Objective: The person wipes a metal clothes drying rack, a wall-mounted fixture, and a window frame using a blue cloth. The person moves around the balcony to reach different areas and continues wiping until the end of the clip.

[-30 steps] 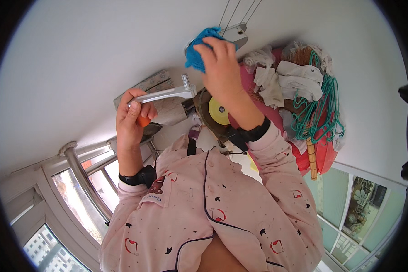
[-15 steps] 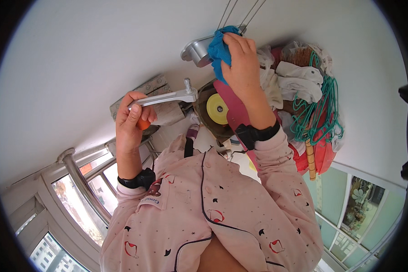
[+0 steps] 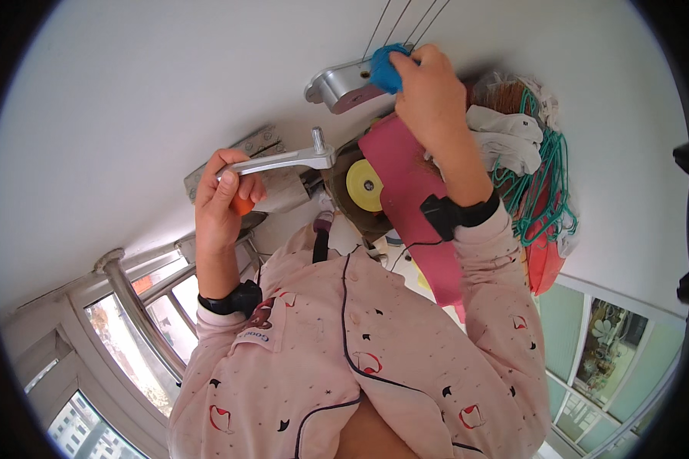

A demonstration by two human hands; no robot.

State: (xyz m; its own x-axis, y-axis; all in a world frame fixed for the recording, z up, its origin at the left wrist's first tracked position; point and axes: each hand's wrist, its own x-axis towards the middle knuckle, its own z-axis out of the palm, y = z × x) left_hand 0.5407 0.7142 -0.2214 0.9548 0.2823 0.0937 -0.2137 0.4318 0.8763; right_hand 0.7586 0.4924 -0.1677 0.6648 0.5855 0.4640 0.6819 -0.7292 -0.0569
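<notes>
My left hand (image 3: 226, 195) is closed around a silver metal crank handle (image 3: 283, 163) with an orange knob (image 3: 242, 205) at its lower end. The crank's upright pin points upward, away from the wall unit. In my right hand (image 3: 430, 96) a blue cloth (image 3: 388, 69) is bunched up and pressed against the right end of a silver wall-mounted winch housing (image 3: 346, 86). A small dark hole shows in the housing's face beside the cloth. Thin cables (image 3: 406, 27) run up the wall from the housing.
Below my right arm hang a dark pink board (image 3: 413, 191), white gloves (image 3: 505, 138) and green hangers (image 3: 543, 183). A yellow disc (image 3: 365, 185) lies in a dark bin. At left are a metal railing (image 3: 142, 306) and windows; a grey box (image 3: 275, 183) stands behind my left hand.
My right hand has slid the cloth rightward along the housing and bunched it smaller, baring more of the housing's middle. My left hand and the crank stay nearly still.
</notes>
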